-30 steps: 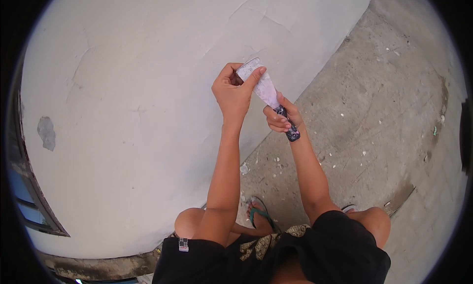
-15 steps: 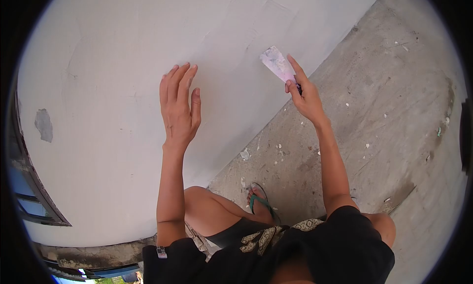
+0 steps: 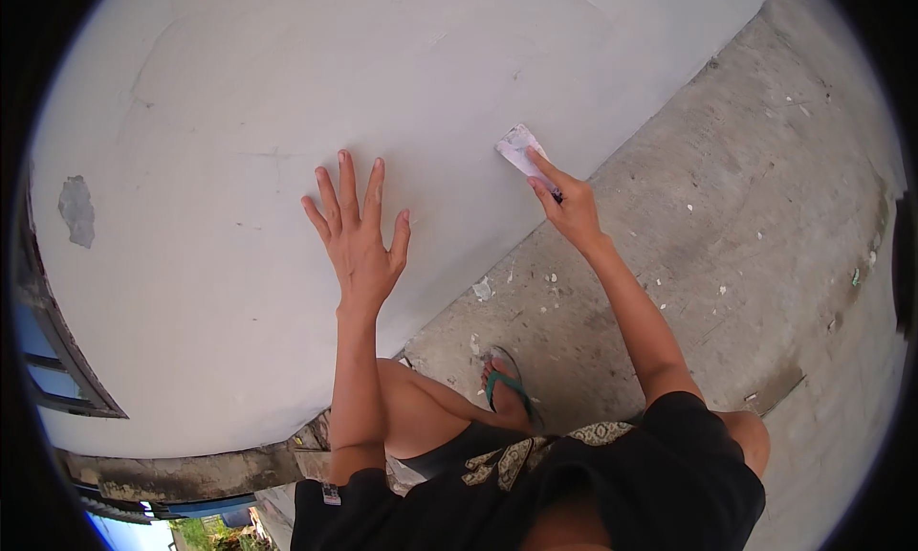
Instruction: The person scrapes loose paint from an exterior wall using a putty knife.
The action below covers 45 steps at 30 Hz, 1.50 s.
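The scraper [image 3: 521, 151] has a wide pale blade smeared with white and a dark handle, mostly hidden in my right hand [image 3: 572, 207]. My right fingers are wrapped round it, with the index finger stretched along the blade. The blade's wide edge is at the white wall [image 3: 220, 293]; whether it touches cannot be told. My left hand [image 3: 357, 240] is spread with nothing in it, its palm toward the wall, left of the scraper.
Bare grey concrete floor [image 3: 669, 254] with small white flakes runs along the wall's right edge. A grey patch [image 3: 76, 211] marks the wall at the left, above a dark window frame [image 3: 72, 360]. My sandalled foot [image 3: 504, 388] stands on the floor.
My left hand has let go of the scraper blade, moved left and spread its fingers. My right hand turned over with the scraper and most recently moved slightly left and down.
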Each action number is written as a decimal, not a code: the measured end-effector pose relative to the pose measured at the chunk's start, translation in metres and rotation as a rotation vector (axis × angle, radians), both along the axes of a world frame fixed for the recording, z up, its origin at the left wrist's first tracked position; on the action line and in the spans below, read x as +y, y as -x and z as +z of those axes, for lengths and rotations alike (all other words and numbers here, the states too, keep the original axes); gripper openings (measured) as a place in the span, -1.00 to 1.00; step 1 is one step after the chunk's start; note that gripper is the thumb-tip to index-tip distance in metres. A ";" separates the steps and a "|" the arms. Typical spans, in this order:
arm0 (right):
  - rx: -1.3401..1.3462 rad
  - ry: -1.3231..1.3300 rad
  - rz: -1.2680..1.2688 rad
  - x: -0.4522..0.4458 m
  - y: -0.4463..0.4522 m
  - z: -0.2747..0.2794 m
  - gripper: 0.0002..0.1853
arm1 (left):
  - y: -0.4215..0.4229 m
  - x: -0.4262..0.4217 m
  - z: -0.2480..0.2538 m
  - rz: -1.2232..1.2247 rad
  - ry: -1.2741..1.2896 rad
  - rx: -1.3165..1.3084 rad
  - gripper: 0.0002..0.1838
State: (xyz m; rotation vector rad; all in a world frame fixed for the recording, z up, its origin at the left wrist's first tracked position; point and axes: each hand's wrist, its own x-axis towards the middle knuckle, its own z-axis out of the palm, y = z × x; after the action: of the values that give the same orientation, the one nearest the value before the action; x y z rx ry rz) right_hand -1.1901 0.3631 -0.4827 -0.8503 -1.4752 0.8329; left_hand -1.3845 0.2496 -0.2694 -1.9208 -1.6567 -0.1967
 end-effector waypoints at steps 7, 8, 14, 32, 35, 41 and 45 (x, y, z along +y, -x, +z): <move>-0.028 -0.063 -0.067 0.008 0.008 0.054 -0.51 | 0.020 -0.004 0.004 0.080 -0.165 0.049 -0.17; -0.027 -0.094 -0.104 0.011 0.012 0.016 -0.51 | 0.022 -0.003 0.006 0.067 -0.205 0.026 -0.16; -0.035 -0.082 -0.124 0.007 0.007 0.031 -0.52 | 0.020 -0.004 0.018 0.123 -0.320 -0.038 -0.05; 0.066 -0.141 -0.177 0.016 0.012 0.014 -0.54 | 0.027 0.000 0.025 0.132 -0.344 0.042 -0.03; -0.099 0.020 -0.085 0.013 -0.006 0.068 -0.53 | 0.024 -0.004 0.019 0.128 -0.333 0.017 -0.05; -0.047 -0.133 -0.156 0.003 0.020 -0.036 -0.51 | 0.027 -0.009 0.023 0.125 -0.324 -0.005 -0.08; -0.092 -0.123 -0.114 -0.026 0.038 -0.024 -0.50 | 0.023 -0.017 0.022 0.123 -0.271 -0.016 -0.08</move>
State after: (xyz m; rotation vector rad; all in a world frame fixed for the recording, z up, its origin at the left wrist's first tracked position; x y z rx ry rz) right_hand -1.2280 0.3367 -0.5069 -0.8811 -1.5268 0.6189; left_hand -1.4071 0.2321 -0.2474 -1.6155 -1.6592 -0.3677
